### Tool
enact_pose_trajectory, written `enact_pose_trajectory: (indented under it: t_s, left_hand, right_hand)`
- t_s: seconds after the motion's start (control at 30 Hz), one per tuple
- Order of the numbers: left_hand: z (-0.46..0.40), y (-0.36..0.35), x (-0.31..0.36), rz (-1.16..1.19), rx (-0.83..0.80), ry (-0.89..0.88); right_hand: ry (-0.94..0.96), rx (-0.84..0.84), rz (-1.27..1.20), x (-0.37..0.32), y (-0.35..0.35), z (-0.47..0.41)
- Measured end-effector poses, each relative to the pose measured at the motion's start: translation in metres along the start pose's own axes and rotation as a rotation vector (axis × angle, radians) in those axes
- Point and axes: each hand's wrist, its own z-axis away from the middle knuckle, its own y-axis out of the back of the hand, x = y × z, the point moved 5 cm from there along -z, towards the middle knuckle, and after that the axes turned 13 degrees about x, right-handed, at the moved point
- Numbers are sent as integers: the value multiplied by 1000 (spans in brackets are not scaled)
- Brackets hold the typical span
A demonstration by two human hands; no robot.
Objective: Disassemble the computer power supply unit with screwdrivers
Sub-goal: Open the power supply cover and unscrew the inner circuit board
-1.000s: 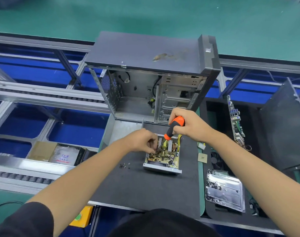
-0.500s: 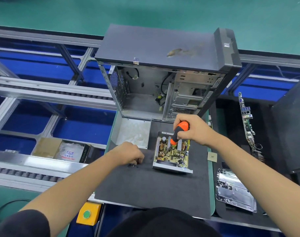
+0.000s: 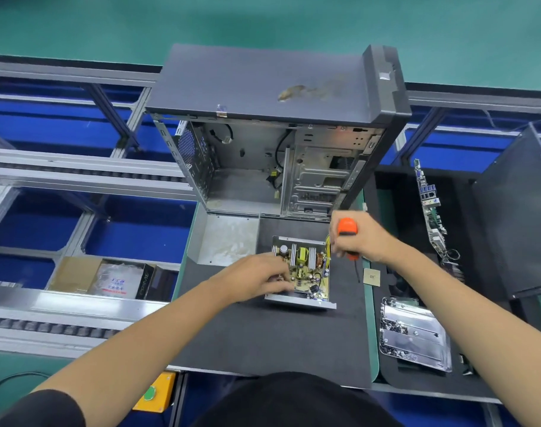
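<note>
Head view: PSU [image 3: 306, 272] sits lid-off on the black mat [image 3: 263, 334], w/ circuit board [image 3: 309, 274] exposed, just in front of the open PC case [image 3: 272, 143].
Left hand: our left hand [image 3: 257, 280] is back on the PSU's left edge, fingers curled at the board; 0.5 s ago it was off to the left on the mat by the loose screws. Exact pinch hidden, can't tell what it grips.
Right hand: our right hand [image 3: 360, 238] is fisted round the orange screwdriver [image 3: 348, 238], now lifted off the board to the PSU's right, tip pointing down beside it.
Meaning: we judge a screw is out and set aside; board lift-out or next screw prob. follows.
Nearby: tray [image 3: 417, 334] w/ small parts at right.
</note>
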Motion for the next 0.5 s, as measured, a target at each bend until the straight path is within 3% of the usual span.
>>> enact_pose_trajectory:
  t_s: [0.2,0.3,0.5]
  left_hand:
    - [-15,-33,13,-167,-161,-23]
    - [-17,-41,9,-167,-267,36]
    - [-21,-41,0,-78,-297,162]
  right_hand:
    - [126,-360,689,54,-37,32]
    - [113,-533,872,72,-49,45]
    - [248,-623,1090,82,-50,52]
